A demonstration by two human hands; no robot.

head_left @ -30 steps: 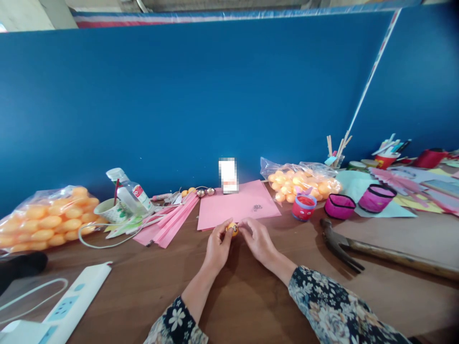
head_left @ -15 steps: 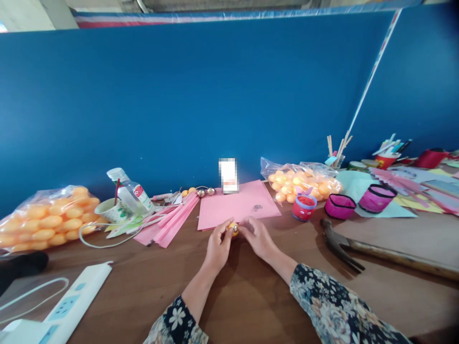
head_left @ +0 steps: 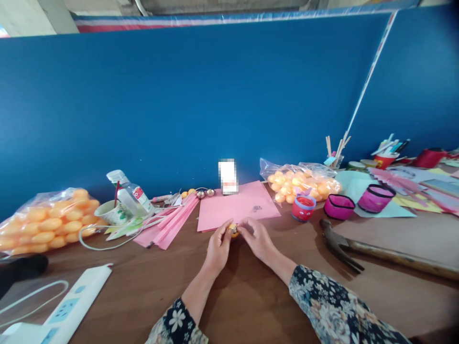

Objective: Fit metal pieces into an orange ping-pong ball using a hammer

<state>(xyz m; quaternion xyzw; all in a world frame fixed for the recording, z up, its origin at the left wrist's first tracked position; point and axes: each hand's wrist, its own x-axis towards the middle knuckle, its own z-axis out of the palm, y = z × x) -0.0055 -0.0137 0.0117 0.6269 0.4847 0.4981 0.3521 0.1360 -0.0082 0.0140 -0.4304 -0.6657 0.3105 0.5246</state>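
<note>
My left hand [head_left: 218, 248] and my right hand [head_left: 257, 239] meet over the wooden table [head_left: 251, 296], both pinched on a small orange ball [head_left: 233, 230] held between their fingertips. A small metal part seems to sit on the ball where my right fingertips touch it, too small to make out. Just beyond the hands lies a pink sheet of paper [head_left: 236, 205] with a tiny metal piece [head_left: 256, 208] on it.
Bags of orange balls lie at the left [head_left: 43, 222] and at the back right [head_left: 303, 182]. A hammer [head_left: 358, 248] lies to the right, a white power strip [head_left: 68, 306] at the near left. Folded pink paper [head_left: 168, 224], a bottle [head_left: 131, 193], small cups [head_left: 304, 207] stand behind.
Both hands stay on the ball with only slight finger movement. The view has tilted a little.
</note>
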